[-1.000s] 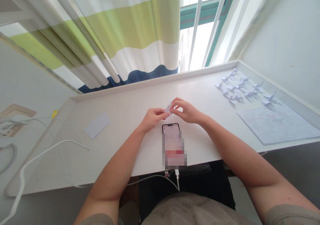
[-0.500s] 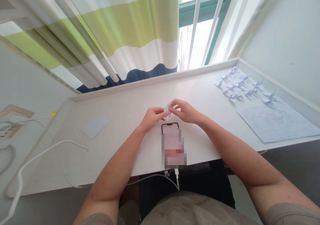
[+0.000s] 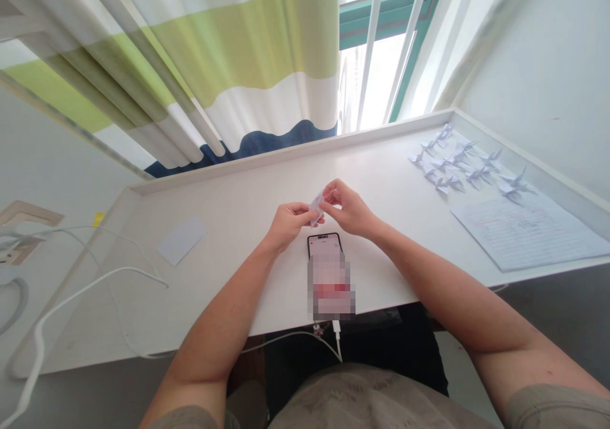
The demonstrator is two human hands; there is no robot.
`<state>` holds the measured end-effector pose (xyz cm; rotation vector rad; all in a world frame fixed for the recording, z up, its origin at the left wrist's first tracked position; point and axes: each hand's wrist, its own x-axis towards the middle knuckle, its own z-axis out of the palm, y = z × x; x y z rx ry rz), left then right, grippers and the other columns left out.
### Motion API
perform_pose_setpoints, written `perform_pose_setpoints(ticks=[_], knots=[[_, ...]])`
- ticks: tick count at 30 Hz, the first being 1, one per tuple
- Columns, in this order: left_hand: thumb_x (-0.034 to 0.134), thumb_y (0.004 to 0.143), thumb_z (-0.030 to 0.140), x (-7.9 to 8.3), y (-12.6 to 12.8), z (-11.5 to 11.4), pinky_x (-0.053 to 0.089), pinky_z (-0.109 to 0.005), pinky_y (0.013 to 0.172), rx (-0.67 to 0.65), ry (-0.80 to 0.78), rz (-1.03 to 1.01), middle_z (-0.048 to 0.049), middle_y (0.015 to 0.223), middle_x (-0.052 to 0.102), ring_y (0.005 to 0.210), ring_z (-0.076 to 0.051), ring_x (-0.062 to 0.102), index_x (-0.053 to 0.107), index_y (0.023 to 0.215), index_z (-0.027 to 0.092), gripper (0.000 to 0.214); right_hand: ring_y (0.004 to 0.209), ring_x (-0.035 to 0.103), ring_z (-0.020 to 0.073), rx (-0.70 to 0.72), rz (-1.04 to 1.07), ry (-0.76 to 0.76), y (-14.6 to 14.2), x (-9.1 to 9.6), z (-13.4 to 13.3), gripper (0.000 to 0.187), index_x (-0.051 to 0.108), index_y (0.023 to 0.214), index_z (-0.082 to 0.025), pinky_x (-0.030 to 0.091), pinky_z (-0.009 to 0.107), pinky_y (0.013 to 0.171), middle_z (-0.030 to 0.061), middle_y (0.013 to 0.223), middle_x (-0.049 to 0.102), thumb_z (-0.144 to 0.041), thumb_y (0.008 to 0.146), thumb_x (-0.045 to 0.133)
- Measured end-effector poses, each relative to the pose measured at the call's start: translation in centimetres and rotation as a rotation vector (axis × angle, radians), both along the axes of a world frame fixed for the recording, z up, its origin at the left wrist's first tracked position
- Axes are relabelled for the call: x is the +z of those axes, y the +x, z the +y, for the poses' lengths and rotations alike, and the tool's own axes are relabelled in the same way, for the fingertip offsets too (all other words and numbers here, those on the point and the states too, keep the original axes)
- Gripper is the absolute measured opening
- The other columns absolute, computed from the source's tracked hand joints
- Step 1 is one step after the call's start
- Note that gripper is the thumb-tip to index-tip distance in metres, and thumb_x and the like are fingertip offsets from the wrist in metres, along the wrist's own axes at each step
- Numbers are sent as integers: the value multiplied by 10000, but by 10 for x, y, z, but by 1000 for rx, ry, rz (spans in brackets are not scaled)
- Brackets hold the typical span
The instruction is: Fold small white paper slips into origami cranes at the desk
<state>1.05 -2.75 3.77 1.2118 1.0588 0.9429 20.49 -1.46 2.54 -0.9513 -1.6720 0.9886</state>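
Note:
Above the table, a small piece of folded white paper [image 3: 315,205] is held between both hands. My left hand [image 3: 288,224] pinches it from the left, thumb on top. My right hand [image 3: 347,208] grips its upper right edge between thumb and fingers. Just below the hands lies a phone [image 3: 325,246] with a lit screen, partly blurred out, its lower end at the table's near edge. Several folded paper cranes [image 3: 469,162] stand at the far right of the table. The fine folds of the held paper are too small to make out.
A flat sheet of white paper [image 3: 182,240] lies to the left on the white table [image 3: 229,206]. Written sheets [image 3: 528,235] lie on the right. White cables [image 3: 119,270] cross the left side, and a charging plug [image 3: 336,327] meets the phone. A raised rim [image 3: 286,150] borders the back.
My right hand has turned slightly and its fingers have shifted along the folded paper, which now shows a broader face. My left hand keeps its hold. The view has moved a little.

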Motion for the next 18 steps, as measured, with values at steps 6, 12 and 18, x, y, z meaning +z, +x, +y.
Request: perform_pose_setpoints(ticks=[6,12,18], knots=[[904,701,353,0,-3,1,560,-392,803,-16,-23,11,-85,767,780,753,-208,722,800,788,148,246,746,662,177,18,41,-62,-1,1,0,226,535,1052,-263,520,380,791,-32,791,694,-320,911,702],[893,716,366,2,-1,-1,534,-355,759,-1,-12,26,-58,733,745,746,-204,721,774,765,153,249,702,666,172,-2,42,-85,1,7,0,295,543,1085,-254,519,371,766,-49,727,694,-295,860,729],[911,735,439,2,-2,-2,531,-346,764,-44,31,49,-66,732,749,737,-191,702,780,777,150,319,622,644,164,-5,66,-138,3,8,-1,351,549,1106,-247,492,352,667,-48,691,698,-289,829,760]])
